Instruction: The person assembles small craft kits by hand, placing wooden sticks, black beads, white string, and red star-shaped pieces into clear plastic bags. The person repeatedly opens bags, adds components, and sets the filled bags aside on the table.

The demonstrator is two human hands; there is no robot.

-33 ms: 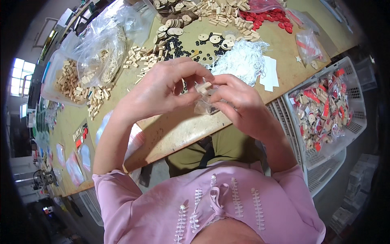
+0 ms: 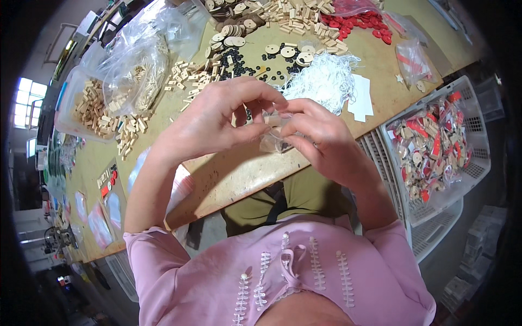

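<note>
Above the table's front edge, both hands hold a small clear plastic bag [image 2: 272, 143] between them. My left hand [image 2: 223, 117] is curled, with thumb and fingertips at the bag's upper left edge. My right hand [image 2: 321, 133] pinches the bag from the other side. Pale wooden pieces show through the plastic near the bag's mouth, and something dark lies lower down. My fingers cover part of the bag, so not all its contents can be made out. Just beyond my hands lie a heap of white strings [image 2: 326, 81] and small black rings [image 2: 234, 62].
Wooden blocks [image 2: 293, 19], wooden discs [image 2: 234, 41] and red discs [image 2: 353, 24] lie in heaps at the back. On the left stands a clear tub [image 2: 68, 117] of wooden pieces. A white basket [image 2: 476, 127] holding filled bags stands to the right. White cards [image 2: 360, 100] lie beside the strings.
The pale wooden piece at the bag's mouth stuck up between my fingers before; now it sits lower, inside the plastic. Both hands stay almost in place.
</note>
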